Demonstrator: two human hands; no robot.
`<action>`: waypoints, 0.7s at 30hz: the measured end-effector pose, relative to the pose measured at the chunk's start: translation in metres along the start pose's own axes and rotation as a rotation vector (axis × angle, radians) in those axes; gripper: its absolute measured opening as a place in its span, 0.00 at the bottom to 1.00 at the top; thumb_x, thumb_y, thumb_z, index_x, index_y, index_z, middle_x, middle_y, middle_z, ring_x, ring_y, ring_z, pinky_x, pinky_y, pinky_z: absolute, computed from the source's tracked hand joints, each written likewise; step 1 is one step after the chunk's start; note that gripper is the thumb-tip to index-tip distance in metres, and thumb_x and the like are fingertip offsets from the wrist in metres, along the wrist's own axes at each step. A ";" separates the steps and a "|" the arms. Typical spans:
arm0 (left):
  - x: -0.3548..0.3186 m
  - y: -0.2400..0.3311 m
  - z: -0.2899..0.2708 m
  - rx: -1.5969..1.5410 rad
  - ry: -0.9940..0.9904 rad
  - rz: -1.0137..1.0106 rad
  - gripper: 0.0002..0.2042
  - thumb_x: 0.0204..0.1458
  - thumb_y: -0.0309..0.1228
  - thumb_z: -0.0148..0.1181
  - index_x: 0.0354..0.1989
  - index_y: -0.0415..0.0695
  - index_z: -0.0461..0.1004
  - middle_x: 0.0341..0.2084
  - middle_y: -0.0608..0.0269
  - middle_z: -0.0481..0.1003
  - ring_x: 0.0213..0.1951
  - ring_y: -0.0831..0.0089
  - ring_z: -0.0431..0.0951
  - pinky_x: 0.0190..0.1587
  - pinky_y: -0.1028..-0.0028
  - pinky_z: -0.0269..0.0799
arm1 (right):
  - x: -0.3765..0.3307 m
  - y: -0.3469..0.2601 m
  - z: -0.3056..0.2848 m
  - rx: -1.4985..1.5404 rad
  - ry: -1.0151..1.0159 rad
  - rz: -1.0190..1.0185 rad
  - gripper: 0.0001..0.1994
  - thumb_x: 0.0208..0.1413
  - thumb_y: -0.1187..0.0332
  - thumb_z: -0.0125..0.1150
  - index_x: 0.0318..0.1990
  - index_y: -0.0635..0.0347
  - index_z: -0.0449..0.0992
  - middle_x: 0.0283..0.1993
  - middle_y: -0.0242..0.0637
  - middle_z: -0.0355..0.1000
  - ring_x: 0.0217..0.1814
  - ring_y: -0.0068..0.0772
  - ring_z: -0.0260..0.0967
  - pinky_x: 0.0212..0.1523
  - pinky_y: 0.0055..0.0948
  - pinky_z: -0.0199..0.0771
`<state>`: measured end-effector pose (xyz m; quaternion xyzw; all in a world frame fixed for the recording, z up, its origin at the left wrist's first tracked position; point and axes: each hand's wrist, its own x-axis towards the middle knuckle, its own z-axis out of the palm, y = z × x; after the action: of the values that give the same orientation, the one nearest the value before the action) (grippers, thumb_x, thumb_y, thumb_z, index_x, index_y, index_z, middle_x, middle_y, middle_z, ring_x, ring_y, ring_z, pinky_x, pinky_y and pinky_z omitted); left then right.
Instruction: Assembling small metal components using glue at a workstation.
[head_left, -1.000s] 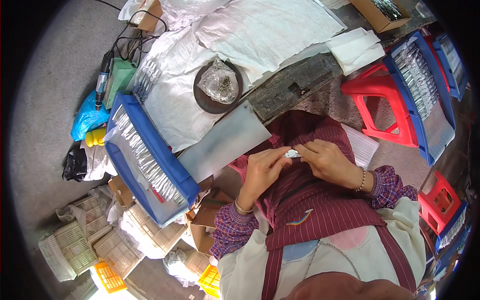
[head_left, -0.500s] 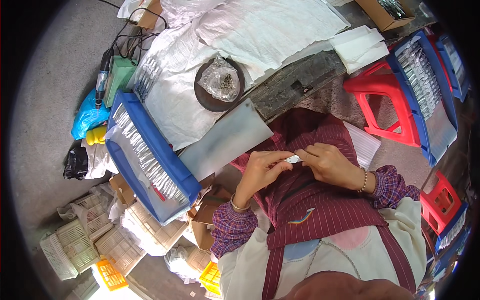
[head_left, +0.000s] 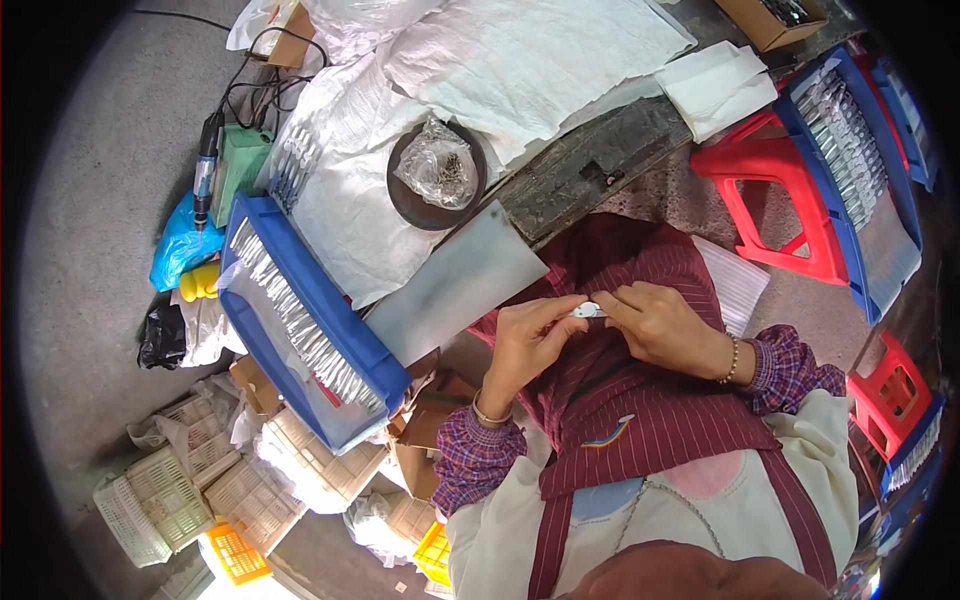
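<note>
The left hand [head_left: 526,338] and right hand [head_left: 655,322] pinch a small, rounded, whitish piece [head_left: 588,310] between their fingertips, above a pinstriped burgundy cloth apron [head_left: 680,438].

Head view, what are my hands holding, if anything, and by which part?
A small pale piece: the left hand pinches its left end; the right hand holds its right end, the exact grip partly hidden.

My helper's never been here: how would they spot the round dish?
Find the white sheeting on the workbench. At its edge, just beyond the translucent board, sits the dish. Unlike its neighbours, it is dark and round, holding a clear plastic bag.
</note>
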<state>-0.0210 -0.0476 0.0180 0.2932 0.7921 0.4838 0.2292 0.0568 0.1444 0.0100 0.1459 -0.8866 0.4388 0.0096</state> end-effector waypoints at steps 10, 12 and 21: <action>0.004 0.003 -0.002 -0.010 -0.060 0.008 0.12 0.41 0.24 0.65 0.37 0.39 0.77 0.23 0.58 0.77 0.21 0.71 0.76 0.23 0.77 0.68 | -0.003 0.002 -0.002 -0.026 0.005 -0.018 0.17 0.42 0.76 0.58 0.44 0.69 0.69 0.28 0.40 0.65 0.28 0.39 0.65 0.30 0.34 0.66; 0.004 0.003 -0.003 -0.017 -0.068 0.002 0.12 0.41 0.24 0.65 0.36 0.39 0.77 0.23 0.59 0.77 0.21 0.71 0.76 0.23 0.76 0.68 | -0.003 0.001 -0.003 -0.024 -0.001 -0.018 0.18 0.40 0.77 0.57 0.44 0.69 0.69 0.28 0.40 0.65 0.29 0.40 0.65 0.30 0.35 0.67; 0.005 0.004 -0.001 0.021 -0.009 0.030 0.12 0.42 0.25 0.65 0.37 0.39 0.77 0.22 0.59 0.77 0.21 0.72 0.76 0.23 0.77 0.68 | -0.001 0.002 -0.003 -0.005 0.028 -0.014 0.18 0.41 0.77 0.59 0.44 0.68 0.69 0.27 0.39 0.65 0.29 0.39 0.65 0.29 0.34 0.66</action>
<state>-0.0243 -0.0432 0.0211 0.3097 0.7916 0.4774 0.2223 0.0569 0.1483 0.0107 0.1461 -0.8864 0.4385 0.0255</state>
